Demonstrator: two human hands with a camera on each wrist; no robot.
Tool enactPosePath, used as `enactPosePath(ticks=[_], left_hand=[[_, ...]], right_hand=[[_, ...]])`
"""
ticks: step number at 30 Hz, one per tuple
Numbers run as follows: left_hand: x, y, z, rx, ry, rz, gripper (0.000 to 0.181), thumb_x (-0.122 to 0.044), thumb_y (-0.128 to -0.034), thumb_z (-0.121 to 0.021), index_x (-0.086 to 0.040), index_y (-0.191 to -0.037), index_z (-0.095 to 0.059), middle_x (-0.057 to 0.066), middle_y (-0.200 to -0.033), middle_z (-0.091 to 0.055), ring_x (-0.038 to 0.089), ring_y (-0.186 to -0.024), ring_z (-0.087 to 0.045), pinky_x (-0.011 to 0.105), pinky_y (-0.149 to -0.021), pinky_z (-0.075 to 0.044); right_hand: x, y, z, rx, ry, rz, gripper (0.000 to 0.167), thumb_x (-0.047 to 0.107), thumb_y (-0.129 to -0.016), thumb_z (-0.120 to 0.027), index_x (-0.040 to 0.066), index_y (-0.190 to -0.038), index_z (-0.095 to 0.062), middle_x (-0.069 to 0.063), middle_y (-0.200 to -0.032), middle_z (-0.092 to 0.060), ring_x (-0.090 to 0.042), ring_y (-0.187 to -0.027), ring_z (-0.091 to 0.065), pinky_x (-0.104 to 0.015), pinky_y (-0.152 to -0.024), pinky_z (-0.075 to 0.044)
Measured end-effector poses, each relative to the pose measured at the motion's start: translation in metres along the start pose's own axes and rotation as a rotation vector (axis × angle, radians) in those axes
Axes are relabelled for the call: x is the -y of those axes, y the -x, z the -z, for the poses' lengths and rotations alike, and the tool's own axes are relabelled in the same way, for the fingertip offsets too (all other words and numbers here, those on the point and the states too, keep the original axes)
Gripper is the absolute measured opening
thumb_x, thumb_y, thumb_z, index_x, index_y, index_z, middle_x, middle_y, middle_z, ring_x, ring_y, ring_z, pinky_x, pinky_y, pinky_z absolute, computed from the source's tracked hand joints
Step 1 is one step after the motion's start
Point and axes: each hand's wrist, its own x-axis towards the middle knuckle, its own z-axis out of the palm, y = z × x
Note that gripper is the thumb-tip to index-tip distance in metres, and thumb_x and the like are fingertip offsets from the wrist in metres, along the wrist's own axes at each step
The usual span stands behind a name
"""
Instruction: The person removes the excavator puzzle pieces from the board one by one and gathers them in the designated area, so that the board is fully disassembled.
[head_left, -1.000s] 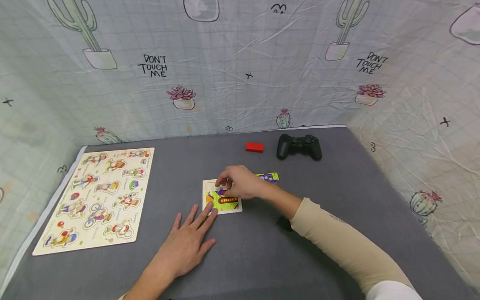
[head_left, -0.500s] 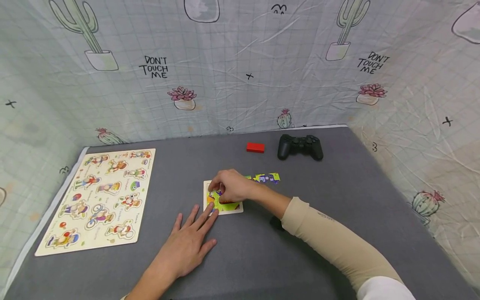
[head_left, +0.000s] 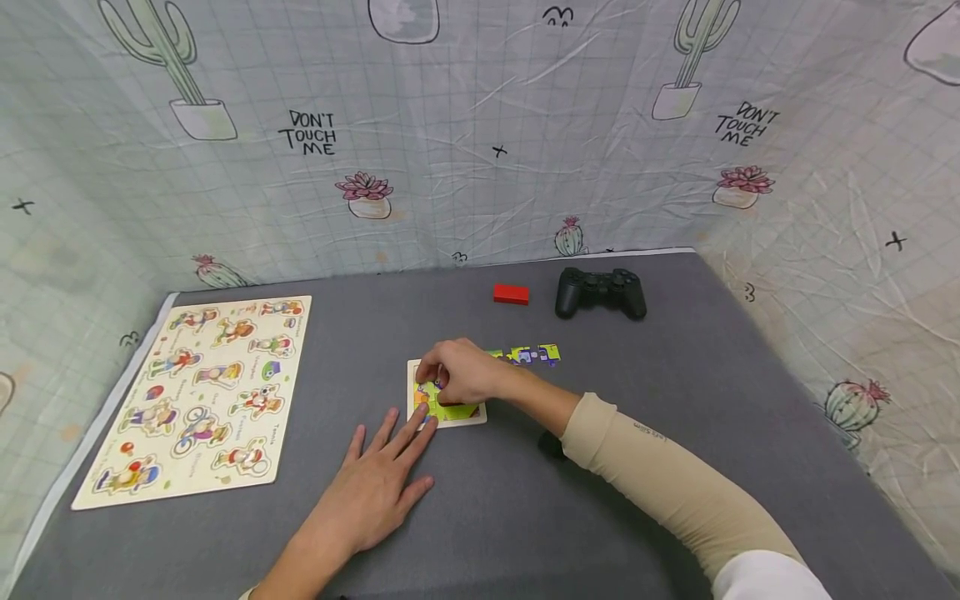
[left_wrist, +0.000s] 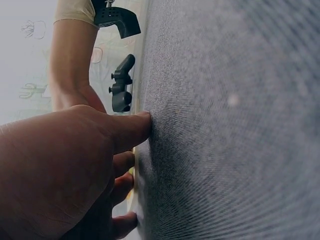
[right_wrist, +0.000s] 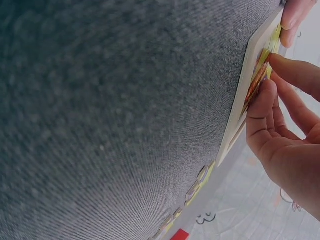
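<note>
A small jigsaw puzzle board [head_left: 410,387] with a pale frame and green-and-orange picture pieces lies mid-table. My right hand [head_left: 463,372] is over it and pinches a puzzle piece [right_wrist: 256,82] between thumb and fingers. That piece stands tilted against the board in the right wrist view. My left hand [head_left: 372,492] lies flat with spread fingers, its fingertips on the board's near left corner. The right hand covers the board's far right part. In the left wrist view, the left thumb [left_wrist: 132,131] touches the grey cloth.
Several loose jigsaw pieces [head_left: 550,353] lie in a row right of the board. Farther back are a red block [head_left: 511,294] and a black game controller [head_left: 600,293]. A large wooden picture puzzle [head_left: 247,362] lies at left. Printed cloth [head_left: 465,108] hangs behind the table.
My right hand has shifted a little left and tilted up the piece on the board. More of the loose row shows beside it. The left hand stays in place.
</note>
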Motion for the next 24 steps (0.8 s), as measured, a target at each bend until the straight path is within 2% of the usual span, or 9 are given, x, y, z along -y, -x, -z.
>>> enactPosePath(ticks=[24], left_hand=[[0.0002,-0.0002,0.0001,-0.002,-0.005,-0.007,0.071,-0.047,-0.1020,-0.063,-0.023,-0.163,-0.037,-0.002,-0.173,-0.029,0.038,-0.159,-0.026,0.076,-0.119,-0.021]], right_hand=[[0.0016,0.0015,0.0017,-0.025,-0.029,0.012,0.032,-0.007,-0.083,-0.073,0.010,-0.109,-0.077,-0.006,-0.100,-0.069,-0.011,-0.081,-0.065,-0.020,-0.072,-0.053]])
